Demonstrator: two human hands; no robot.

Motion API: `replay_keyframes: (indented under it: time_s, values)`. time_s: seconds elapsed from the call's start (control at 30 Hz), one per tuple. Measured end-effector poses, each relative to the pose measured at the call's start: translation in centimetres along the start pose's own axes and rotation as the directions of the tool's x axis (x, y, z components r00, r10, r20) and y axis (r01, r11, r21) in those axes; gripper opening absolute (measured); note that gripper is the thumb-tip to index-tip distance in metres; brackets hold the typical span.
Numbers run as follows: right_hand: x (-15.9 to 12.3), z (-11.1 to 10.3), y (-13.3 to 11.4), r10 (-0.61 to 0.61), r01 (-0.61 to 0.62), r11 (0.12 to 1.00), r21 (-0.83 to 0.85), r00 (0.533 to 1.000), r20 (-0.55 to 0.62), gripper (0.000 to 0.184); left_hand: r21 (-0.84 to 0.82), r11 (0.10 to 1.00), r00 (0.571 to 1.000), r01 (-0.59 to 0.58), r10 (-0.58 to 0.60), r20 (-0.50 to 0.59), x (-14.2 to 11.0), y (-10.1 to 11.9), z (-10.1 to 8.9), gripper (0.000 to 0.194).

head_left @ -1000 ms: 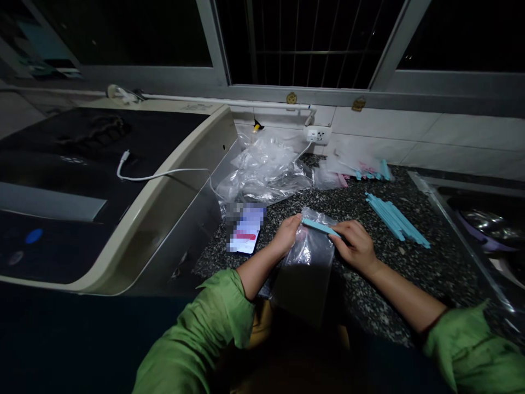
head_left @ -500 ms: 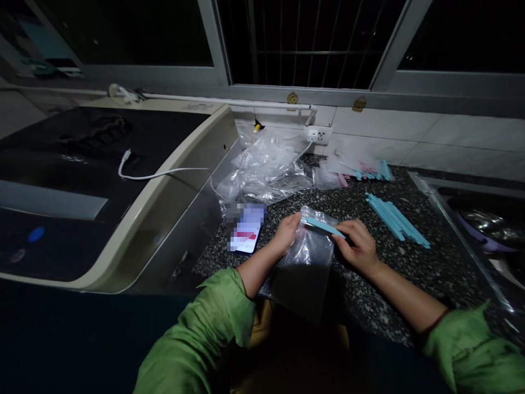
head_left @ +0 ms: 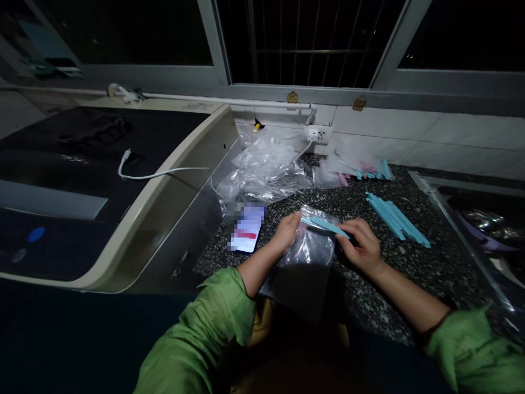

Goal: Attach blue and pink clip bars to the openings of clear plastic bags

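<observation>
A clear plastic bag point(head_left: 305, 257) hangs upright over the counter's front edge, its top edge folded at a long light-blue bag clip point(head_left: 324, 223). My left hand point(head_left: 287, 232) is closed, pinching the bag's top corner together with the clip's left end. Between the thumb and fingers of my right hand point(head_left: 361, 245) is the clip's free right end, which sticks out past the bag and slants down. Whether the clip is closed on the plastic I cannot tell. To the right lies a bunch of similar light-blue clips point(head_left: 396, 220).
A lit phone point(head_left: 248, 229) lies left of the bag on the speckled counter point(head_left: 430, 279). Crumpled clear plastic bags point(head_left: 266, 167) and a bag with pink and blue clips point(head_left: 365, 167) sit by the wall. A washing machine point(head_left: 172, 213) stands left; a white cable point(head_left: 168, 172) crosses it.
My right hand has shifted slightly right and down with the clip's right end. The clip now reaches farther beyond the bag's edge. My left hand has stayed in place.
</observation>
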State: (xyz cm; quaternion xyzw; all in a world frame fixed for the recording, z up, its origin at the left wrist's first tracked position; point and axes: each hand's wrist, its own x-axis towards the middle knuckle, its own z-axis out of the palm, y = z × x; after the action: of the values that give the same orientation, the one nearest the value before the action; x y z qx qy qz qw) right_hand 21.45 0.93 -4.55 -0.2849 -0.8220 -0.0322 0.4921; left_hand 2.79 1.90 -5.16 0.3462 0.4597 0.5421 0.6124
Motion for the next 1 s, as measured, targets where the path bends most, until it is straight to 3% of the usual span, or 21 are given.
replay_keyframes:
  time_s: [0.4, 1.0]
  values:
    - [0.2, -0.4, -0.2, 0.000, 0.000, 1.000, -0.003, 1.000, -0.026, 0.024, 0.025, 1.000, 0.998, 0.001, 0.000, -0.057, -0.4, 0.8, 0.3, 0.036]
    - [0.7, -1.3, 0.0, -0.047, 0.046, 0.999, -0.023, 0.997, -0.066, 0.025, 0.062, 0.996, 0.996, -0.069, 0.073, -0.060, 0.4, -0.1, -0.5, 0.034]
